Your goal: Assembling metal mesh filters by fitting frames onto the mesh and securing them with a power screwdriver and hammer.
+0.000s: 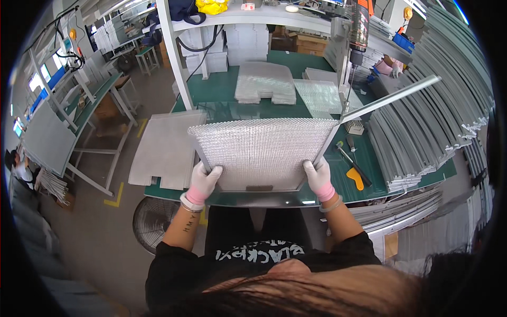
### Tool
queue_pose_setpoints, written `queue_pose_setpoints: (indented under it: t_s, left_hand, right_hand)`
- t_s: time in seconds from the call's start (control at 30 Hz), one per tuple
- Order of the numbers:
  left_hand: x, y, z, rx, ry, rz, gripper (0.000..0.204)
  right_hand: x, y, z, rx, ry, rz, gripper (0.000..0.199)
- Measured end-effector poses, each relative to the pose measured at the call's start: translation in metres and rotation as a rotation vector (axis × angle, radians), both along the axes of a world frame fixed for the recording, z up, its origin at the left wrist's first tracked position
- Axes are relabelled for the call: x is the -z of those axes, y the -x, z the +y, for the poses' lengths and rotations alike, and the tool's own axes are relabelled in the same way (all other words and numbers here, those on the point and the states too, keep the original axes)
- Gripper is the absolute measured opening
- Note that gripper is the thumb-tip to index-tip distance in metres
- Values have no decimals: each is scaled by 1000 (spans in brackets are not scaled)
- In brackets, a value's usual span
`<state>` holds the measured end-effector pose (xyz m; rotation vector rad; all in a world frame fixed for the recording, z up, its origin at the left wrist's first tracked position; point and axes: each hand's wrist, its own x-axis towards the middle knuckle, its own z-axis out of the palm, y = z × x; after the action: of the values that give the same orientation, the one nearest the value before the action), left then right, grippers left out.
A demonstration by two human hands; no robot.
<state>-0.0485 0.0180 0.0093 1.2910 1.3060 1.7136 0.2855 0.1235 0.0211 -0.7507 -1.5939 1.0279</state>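
Two white-gloved hands, the left hand (202,181) and the right hand (318,177), each grasp a near corner of one silvery square mesh filter panel (262,150), held over the near edge of the green tabletop (222,90). Two stacks of similar mesh panels (265,83) lie farther back, one grey flat sheet (165,148) lies left, and one yellow-handled scraper (355,177) lies right.

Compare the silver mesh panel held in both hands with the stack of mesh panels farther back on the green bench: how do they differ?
The held mesh panel is single; the stack of mesh panels is several layers deep. The held mesh panel is gripped at its near corners by the left hand and right hand; the stack lies untouched on the green bench. Both are silvery, finely meshed sheets.
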Motion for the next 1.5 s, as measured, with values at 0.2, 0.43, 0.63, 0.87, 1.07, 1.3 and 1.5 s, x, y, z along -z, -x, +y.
queue_pose_setpoints:
  t_s: [0.2, 0.43, 0.63, 0.87, 1.07, 1.3, 1.5]
  left_hand:
    - [-110, 17, 11, 339, -331, 19, 41]
    - [-105, -20, -15, 105, -406, 105, 11]
    - [-59, -3, -25, 1062, -258, 484, 39]
    - [6, 13, -5, 836, -41, 1096, 53]
    - [-6, 37, 14, 925, 27, 1034, 35]
    - [37, -69, 73, 1299, 92, 1045, 65]
    - [39, -102, 101, 1296, 205, 642, 56]
  right_hand:
    - [-82, -31, 34, -59, -57, 105, 23]
    - [-107, -2, -6, -104, -316, 242, 20]
    - [-82, -33, -58, -467, -590, 257, 31]
    - [-92, -53, -104, -412, -471, 50, 32]
    - [-83, -49, -121, -236, -418, 105, 33]
    - [-64, -45, -117, -202, -449, 268, 32]
    - [-69, -32, -107, -210, -389, 358, 32]
